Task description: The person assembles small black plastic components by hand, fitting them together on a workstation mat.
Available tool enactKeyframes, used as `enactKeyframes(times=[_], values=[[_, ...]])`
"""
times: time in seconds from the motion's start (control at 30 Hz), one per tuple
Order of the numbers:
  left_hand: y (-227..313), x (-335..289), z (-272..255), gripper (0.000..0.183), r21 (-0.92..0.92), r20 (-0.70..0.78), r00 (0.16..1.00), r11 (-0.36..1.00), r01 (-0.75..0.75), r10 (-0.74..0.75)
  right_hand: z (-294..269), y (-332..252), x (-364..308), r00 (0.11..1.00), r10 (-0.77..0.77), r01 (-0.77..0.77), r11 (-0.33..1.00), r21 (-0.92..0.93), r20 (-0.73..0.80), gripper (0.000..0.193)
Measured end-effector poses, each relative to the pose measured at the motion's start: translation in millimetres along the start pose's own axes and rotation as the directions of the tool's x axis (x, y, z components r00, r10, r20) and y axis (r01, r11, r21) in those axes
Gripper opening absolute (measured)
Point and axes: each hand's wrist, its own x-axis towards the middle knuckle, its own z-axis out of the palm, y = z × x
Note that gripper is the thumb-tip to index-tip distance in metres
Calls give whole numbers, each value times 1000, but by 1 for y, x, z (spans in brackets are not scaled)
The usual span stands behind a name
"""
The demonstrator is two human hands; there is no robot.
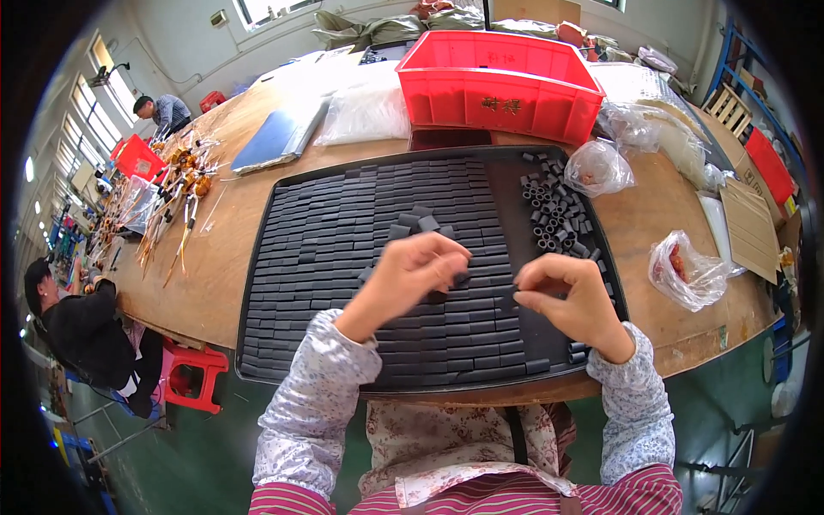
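A large black tray [549, 378] lies on the table before me, packed with rows of short black tubes [343, 249]. My left hand [412, 276] hovers over the middle of the rows, its fingers curled round black tubes [461, 280] that peek out below them. Just beyond that hand a few tubes [421, 220] lie loose on top of the rows. Over the tray's right part, my right hand [565, 296] has thumb and forefinger drawn together; anything between the tips is too small to make out. Loose tubes [554, 206] are heaped in the tray's far right corner.
A red plastic crate [502, 90] stands behind the tray. Clear plastic bags [687, 270] lie to the right, a blue flat pack [279, 137] at the far left. Wired parts [180, 180] cover the left of the table, where a person [86, 335] sits near a red stool [196, 373].
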Motion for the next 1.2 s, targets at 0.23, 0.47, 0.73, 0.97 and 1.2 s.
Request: enactKeyframes(times=[0.23,0.47,0.73,0.97,1.2], values=[[-6,-20,-56,19,714,-200,927,695,-84,317,-6,8,-54,981,187,-192,965,-178,-46,11],[-22,-46,-70,17,760,-223,933,649,-15,283,2,12,-65,998,-65,60,896,-440,3,8],[-24,-45,-37,26,150,-98,995,988,-21,36,-1,-4,-51,992,-97,128,842,-524,87,10],[-12,-41,-44,25,348,-109,978,928,-131,179,2,7,31,922,-387,347,838,-421,-9,14],[-12,-56,-33,31,677,-8,962,709,-197,274,-4,38,64,920,-379,290,827,-481,-98,20]])
